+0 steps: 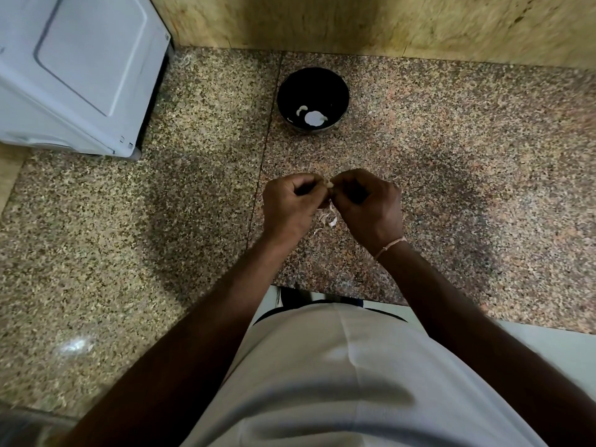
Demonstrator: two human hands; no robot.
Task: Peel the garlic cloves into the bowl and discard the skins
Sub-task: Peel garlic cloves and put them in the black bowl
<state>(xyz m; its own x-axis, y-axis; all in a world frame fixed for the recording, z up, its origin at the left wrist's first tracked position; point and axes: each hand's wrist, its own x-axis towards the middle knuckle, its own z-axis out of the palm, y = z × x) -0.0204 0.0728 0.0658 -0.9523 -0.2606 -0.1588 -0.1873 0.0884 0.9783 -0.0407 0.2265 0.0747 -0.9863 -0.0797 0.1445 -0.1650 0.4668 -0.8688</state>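
A small pale garlic clove [329, 184] is pinched between the fingertips of my left hand [290, 204] and my right hand [367, 204], which meet above the speckled granite counter [451, 172]. Most of the clove is hidden by my fingers. Below my hands lies a little heap of thin papery skins [327, 218] on the counter. Farther back stands a black bowl [285, 88] with a few peeled white cloves [311, 116] on its bottom.
A white appliance [77, 69] fills the back left corner of the counter. A yellowish stone wall [387, 24] runs along the back. The counter's front edge [354, 300] lies just in front of my white shirt.
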